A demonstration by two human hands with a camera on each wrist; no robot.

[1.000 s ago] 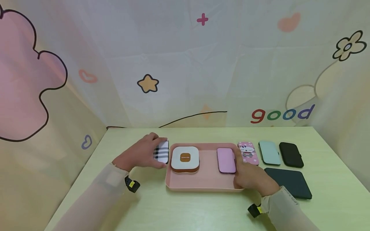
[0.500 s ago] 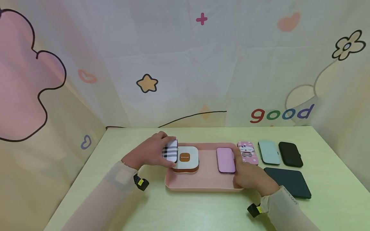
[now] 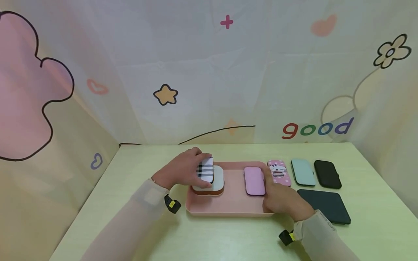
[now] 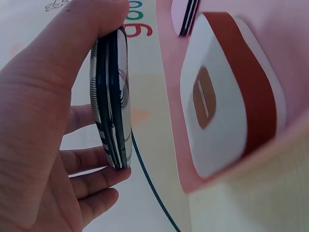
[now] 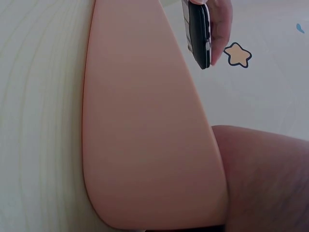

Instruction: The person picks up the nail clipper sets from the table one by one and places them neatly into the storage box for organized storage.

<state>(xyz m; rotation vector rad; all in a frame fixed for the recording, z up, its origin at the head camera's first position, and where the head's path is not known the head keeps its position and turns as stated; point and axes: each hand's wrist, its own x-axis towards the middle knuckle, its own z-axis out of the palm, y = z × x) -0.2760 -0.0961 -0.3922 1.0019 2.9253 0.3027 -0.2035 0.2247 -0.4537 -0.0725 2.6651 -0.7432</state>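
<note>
My left hand (image 3: pixel 183 167) pinches a small black-and-white plaid hard case (image 3: pixel 205 170) between thumb and fingers. In the left wrist view the plaid case (image 4: pixel 112 101) stands edge-on, its dark seam showing. It is held above a white box with a brown band (image 4: pixel 227 92), apart from it. That box sits at the left of a pink tray (image 3: pixel 233 206), and a pink-lilac case (image 3: pixel 254 181) lies at the tray's right. My right hand (image 3: pixel 284 199) grips the tray's right end. The right wrist view shows the tray wall (image 5: pixel 145 116) close up, with part of the right hand (image 5: pixel 270 179) against it.
Right of the tray lie a pink cartoon-print case (image 3: pixel 279 173), a mint case (image 3: pixel 303 172) and a black case (image 3: pixel 327 174). A larger dark flat case (image 3: pixel 326 206) lies nearer, beside the right wrist. Printed curtain (image 3: pixel 209 72) hangs behind the pale table (image 3: pixel 209 239).
My left hand has carried the plaid case rightward, from beside the tray's left edge to over the white box. My right hand and the tray stay put.
</note>
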